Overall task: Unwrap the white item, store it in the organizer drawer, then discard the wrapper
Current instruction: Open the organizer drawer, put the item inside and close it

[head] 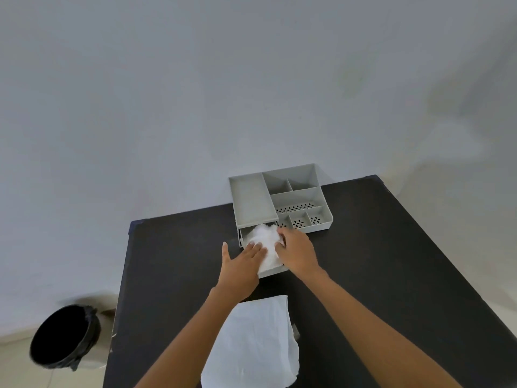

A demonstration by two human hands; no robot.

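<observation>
A grey organizer [251,203] stands at the far side of the black table, its lower drawer [272,271] pulled out toward me. A fluffy white item [267,240] lies in the drawer. My left hand [242,264] rests flat on the item's left side with its fingers spread. My right hand [296,252] presses on its right side, fingers curled over the edge. A white paper wrapper [257,340] lies spread flat on the table near me, between my forearms.
The black table [391,261] spans the lower right, with corners at the far left and far right. A black bin with a dark liner [64,337] stands on the floor left of the table. A pale wall fills the background.
</observation>
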